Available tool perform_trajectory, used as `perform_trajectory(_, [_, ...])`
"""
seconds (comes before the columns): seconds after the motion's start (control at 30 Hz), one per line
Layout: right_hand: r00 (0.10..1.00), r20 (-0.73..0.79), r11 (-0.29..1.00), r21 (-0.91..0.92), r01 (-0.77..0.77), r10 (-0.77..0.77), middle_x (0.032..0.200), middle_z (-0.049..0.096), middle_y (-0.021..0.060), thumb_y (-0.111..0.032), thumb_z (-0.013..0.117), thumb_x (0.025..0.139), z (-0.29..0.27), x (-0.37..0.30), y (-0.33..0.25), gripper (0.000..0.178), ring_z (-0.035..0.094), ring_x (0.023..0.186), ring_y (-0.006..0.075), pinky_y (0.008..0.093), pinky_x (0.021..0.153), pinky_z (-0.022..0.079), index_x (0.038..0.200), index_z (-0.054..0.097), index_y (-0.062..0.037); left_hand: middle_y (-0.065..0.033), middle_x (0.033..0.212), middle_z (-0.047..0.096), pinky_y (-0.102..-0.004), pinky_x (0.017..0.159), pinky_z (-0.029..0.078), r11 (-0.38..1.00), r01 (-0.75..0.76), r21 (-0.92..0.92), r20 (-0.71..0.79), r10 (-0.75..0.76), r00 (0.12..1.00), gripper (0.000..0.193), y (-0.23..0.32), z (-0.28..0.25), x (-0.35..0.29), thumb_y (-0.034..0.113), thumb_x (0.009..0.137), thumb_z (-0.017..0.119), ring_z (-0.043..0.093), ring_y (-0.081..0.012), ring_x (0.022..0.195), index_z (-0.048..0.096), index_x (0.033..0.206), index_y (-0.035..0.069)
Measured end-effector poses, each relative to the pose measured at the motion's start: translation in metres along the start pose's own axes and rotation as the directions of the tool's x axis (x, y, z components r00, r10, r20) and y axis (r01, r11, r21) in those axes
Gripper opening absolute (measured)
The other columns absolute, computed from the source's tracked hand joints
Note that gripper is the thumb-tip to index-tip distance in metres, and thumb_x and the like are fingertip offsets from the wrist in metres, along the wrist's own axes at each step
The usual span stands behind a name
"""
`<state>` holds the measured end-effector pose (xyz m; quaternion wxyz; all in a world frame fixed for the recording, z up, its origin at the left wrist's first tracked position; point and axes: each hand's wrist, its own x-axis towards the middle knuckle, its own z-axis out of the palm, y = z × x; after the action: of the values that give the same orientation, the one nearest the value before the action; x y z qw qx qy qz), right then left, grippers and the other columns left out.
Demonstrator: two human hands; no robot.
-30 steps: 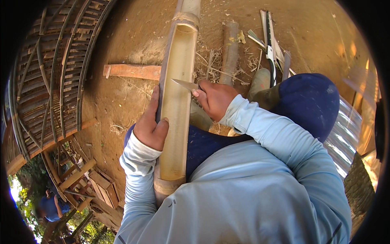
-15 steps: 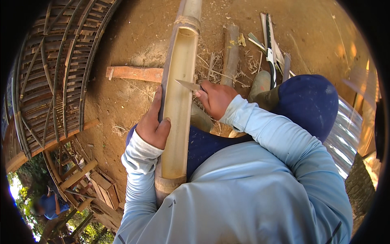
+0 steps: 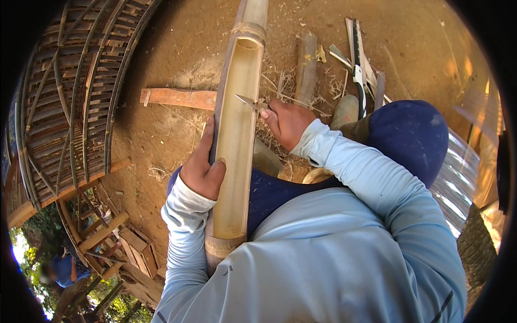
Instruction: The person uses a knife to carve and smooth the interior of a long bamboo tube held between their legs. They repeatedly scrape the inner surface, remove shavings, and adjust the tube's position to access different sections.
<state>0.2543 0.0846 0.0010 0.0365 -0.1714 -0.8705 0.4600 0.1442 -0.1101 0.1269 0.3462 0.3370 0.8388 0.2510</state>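
A long bamboo pole (image 3: 235,177) runs from my lap away from me, with one section cut open along its length like a trough. My left hand (image 3: 203,172) grips its left side, thumb over the near wall and fingers along the outer face. In my closed right hand (image 3: 289,123) is a knife (image 3: 246,100), its handle mostly hidden by my fingers. The blade lies across the right edge of the opening, its tip pointing left over the pale hollow. The far end of the pole leaves the top of the view.
A flat reddish wood piece (image 3: 180,98) lies on the ground left of the pole. A short log (image 3: 306,67), shavings, and a black-and-white tool (image 3: 357,72) among bamboo strips lie at the right. A slatted bamboo structure (image 3: 81,91) stands left; a person in blue (image 3: 65,270) is beyond it.
My right hand and the knife have shifted slightly, the blade tip moving a little away from me and tilting more. My left hand and the bamboo stay in place.
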Motion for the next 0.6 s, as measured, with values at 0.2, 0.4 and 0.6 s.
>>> perform_trajectory(0.2, [0.999, -0.030, 1.000, -0.005, 0.024, -0.024, 0.075, 0.060, 0.0259, -0.036, 0.041, 0.105, 0.005, 0.001, 0.003, 0.036, 0.060, 0.072, 0.0479, 0.0551, 0.066, 0.047, 0.094, 0.050, -0.0028, -0.0278, 0.153, 0.037, -0.0356, 0.118, 0.027, 1.000, 0.018, 0.013, 0.016, -0.018, 1.000, 0.073, 0.002, -0.001, 0.000, 0.002, 0.084, 0.044, 0.036, -0.0328, 0.144, 0.023, 0.154, -0.006])
perform_trajectory(0.4, [0.999, -0.051, 1.000, -0.003, -0.001, 0.001, 0.076, 0.060, 0.0267, -0.035, 0.042, 0.104, 0.007, 0.001, 0.001, 0.034, 0.060, 0.073, 0.0481, 0.0554, 0.067, 0.047, 0.095, 0.050, -0.0026, -0.0358, 0.136, 0.051, -0.0380, 0.107, 0.042, 0.990, -0.084, 0.109, -0.042, 0.089, 0.995, 0.076, -0.010, 0.001, 0.002, 0.003, 0.083, 0.047, 0.055, -0.0424, 0.127, 0.022, 0.155, -0.001])
perform_trajectory(0.6, [0.996, 0.023, 0.995, -0.048, -0.088, 0.089, 0.074, 0.062, 0.0282, -0.036, 0.040, 0.105, 0.003, -0.018, -0.006, 0.038, 0.061, 0.074, 0.0500, 0.0560, 0.069, 0.048, 0.098, 0.053, -0.0006, -0.0353, 0.139, 0.048, -0.0376, 0.108, 0.042, 0.983, -0.150, 0.108, -0.063, 0.157, 0.986, 0.075, -0.020, 0.003, 0.002, 0.003, 0.083, 0.046, 0.053, -0.0416, 0.129, 0.023, 0.154, -0.002])
